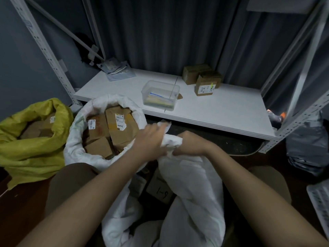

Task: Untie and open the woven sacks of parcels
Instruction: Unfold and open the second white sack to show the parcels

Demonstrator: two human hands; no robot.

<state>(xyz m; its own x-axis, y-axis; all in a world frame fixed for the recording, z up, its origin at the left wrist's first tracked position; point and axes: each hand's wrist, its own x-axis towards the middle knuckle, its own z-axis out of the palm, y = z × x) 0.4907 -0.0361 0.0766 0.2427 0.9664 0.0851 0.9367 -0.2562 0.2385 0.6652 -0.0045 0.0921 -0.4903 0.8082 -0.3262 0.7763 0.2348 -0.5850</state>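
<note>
The tied neck of the white sack (187, 184) is mostly hidden between the left hand (151, 139) and right hand (190, 141), so its knot cannot be made out. The sack's base runs off the bottom edge. Behind the sack, the clear tub (161, 95) holds contents too blurred to name

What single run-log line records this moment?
step: untying | left hand and right hand: gripping bunched neck of closed white woven sack | open white woven sack, yellow woven sack: cardboard parcels showing
</note>
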